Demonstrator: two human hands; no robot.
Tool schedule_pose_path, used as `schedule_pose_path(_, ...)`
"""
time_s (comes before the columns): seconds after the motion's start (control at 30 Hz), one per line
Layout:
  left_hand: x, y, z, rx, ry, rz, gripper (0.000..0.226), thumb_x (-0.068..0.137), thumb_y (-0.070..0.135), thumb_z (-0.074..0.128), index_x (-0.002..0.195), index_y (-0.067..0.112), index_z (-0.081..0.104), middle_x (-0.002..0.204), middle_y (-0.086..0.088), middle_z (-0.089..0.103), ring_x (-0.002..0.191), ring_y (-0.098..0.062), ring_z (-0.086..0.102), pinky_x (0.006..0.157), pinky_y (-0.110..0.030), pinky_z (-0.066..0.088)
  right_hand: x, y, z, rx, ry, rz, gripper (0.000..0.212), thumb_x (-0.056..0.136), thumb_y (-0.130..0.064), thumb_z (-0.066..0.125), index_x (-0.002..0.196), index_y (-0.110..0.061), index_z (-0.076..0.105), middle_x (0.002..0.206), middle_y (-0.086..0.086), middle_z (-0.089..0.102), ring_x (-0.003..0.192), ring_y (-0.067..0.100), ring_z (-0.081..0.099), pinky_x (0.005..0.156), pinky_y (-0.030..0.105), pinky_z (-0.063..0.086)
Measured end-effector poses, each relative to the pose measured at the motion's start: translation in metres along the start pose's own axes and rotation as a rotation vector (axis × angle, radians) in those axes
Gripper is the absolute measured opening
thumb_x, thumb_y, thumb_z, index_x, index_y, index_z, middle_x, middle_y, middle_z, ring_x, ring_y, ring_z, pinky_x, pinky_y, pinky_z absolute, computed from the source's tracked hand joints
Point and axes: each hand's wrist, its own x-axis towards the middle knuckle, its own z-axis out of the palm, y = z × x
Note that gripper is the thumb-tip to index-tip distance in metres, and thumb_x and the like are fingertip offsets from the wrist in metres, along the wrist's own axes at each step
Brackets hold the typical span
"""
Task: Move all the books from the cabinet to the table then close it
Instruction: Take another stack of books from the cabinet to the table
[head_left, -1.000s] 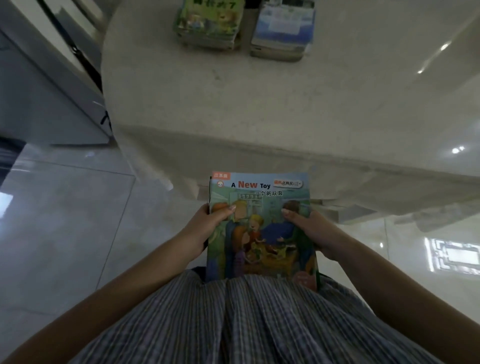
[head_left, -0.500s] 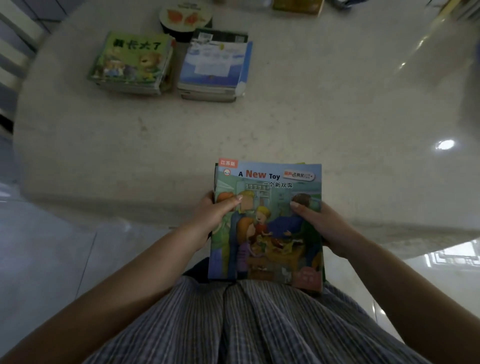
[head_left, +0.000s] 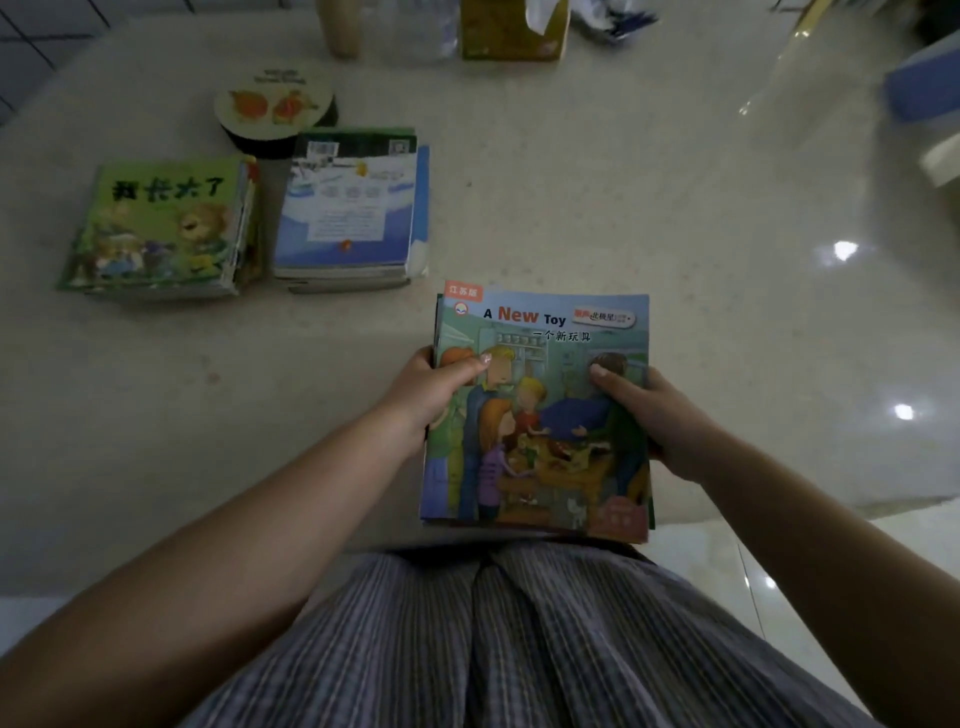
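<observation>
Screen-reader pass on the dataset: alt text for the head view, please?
Both hands, left hand and right hand, grip a stack of picture books topped by "A New Toy" over the near edge of a pale table. Two book piles, a green-covered pile and a blue-and-white pile, lie farther back on the left.

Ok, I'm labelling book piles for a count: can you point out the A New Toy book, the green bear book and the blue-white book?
A New Toy book (head_left: 540, 415): head view, middle of cover.
Green bear book (head_left: 161, 223): head view, middle of cover.
Blue-white book (head_left: 348, 208): head view, middle of top cover.
</observation>
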Motion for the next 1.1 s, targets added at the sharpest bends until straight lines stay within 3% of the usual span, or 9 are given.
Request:
schedule_pose_path(0.1, 0.023, 0.016, 0.005, -0.004, -0.006, -0.032, 0.034, 0.084, 0.022, 0.069, 0.115, 0.01, 0.061, 0.11, -0.011, 0.068, 0.101, -0.028, 0.064, 0.089, -0.039, 0.053, 0.014, -0.019, -0.007, -0.002, -0.02, -0.009, 0.05, 0.081, -0.044, 0.067, 0.121, -0.016, 0.054, 0.109, 0.009, 0.071, 0.093, 0.027, 0.071, 0.074, 0.043, 0.059)
schedule_pose_path(0.23, 0.056, 0.043, 0.018, -0.01, 0.005, -0.028, 0.033, 0.085, 0.019, 0.068, 0.116, 0.009, 0.059, 0.096, -0.004, 0.067, 0.088, -0.019, 0.066, 0.06, -0.018, 0.053, 0.042, -0.051, -0.02, -0.032, -0.03, -0.031, 0.041, 0.085, -0.039, 0.063, 0.117, -0.013, 0.06, 0.109, 0.011, 0.071, 0.095, 0.03, 0.069, 0.081, 0.046, 0.057)
schedule_pose_path(0.43, 0.111, 0.081, 0.038, 0.03, 0.078, 0.048, 0.042, 0.084, 0.023, 0.069, 0.122, 0.012, 0.056, 0.099, 0.002, 0.064, 0.088, -0.011, 0.061, 0.064, -0.02, 0.047, 0.094, -0.097, -0.037, -0.102, 0.024, -0.083, 0.028, 0.088, -0.04, 0.061, 0.103, -0.017, 0.066, 0.105, 0.009, 0.072, 0.092, 0.028, 0.069, 0.083, 0.046, 0.057)
schedule_pose_path(0.57, 0.144, 0.103, 0.044, 0.055, 0.13, 0.045, 0.044, 0.082, 0.027, 0.071, 0.121, 0.012, 0.058, 0.107, -0.002, 0.066, 0.095, -0.017, 0.063, 0.071, -0.025, 0.05, 0.131, -0.123, -0.044, -0.155, 0.044, -0.126, 0.036, 0.079, -0.049, 0.065, 0.097, -0.019, 0.068, 0.102, 0.009, 0.073, 0.092, 0.029, 0.07, 0.086, 0.052, 0.055)
schedule_pose_path(0.63, 0.158, 0.115, 0.047, 0.047, 0.126, 0.041, 0.037, 0.083, 0.024, 0.07, 0.117, 0.013, 0.059, 0.1, -0.002, 0.067, 0.091, -0.018, 0.064, 0.071, -0.026, 0.052, 0.148, -0.137, -0.048, -0.182, 0.04, -0.119, 0.047, 0.07, -0.057, 0.066, 0.097, -0.018, 0.069, 0.101, 0.009, 0.073, 0.091, 0.029, 0.07, 0.085, 0.054, 0.055)
schedule_pose_path(0.7, 0.172, 0.125, 0.051, 0.012, 0.124, 0.035, 0.035, 0.084, 0.022, 0.07, 0.116, 0.012, 0.06, 0.098, -0.004, 0.068, 0.09, -0.022, 0.066, 0.072, -0.029, 0.055, 0.165, -0.149, -0.052, -0.197, 0.029, -0.126, 0.045, 0.071, -0.056, 0.066, 0.096, -0.019, 0.069, 0.1, 0.009, 0.073, 0.091, 0.029, 0.07, 0.085, 0.054, 0.055)
schedule_pose_path(0.93, 0.201, 0.15, 0.061, 0.048, 0.22, 0.038, 0.031, 0.085, 0.024, 0.068, 0.114, 0.016, 0.061, 0.087, 0.006, 0.065, 0.075, -0.008, 0.063, 0.052, -0.016, 0.049, 0.204, -0.177, -0.059, -0.262, 0.013, -0.186, 0.04, 0.073, -0.056, 0.062, 0.091, -0.021, 0.07, 0.099, 0.006, 0.074, 0.09, 0.026, 0.07, 0.085, 0.053, 0.055)
schedule_pose_path(1.1, 0.21, 0.151, 0.066, 0.06, 0.27, 0.01, 0.037, 0.08, 0.023, 0.072, 0.116, 0.014, 0.063, 0.107, -0.007, 0.07, 0.095, -0.023, 0.068, 0.084, -0.038, 0.057, 0.215, -0.175, -0.06, -0.428, 0.091, -0.239, 0.037, 0.085, -0.051, 0.056, 0.102, -0.02, 0.068, 0.102, 0.003, 0.069, 0.091, 0.022, 0.066, 0.084, 0.038, 0.055)
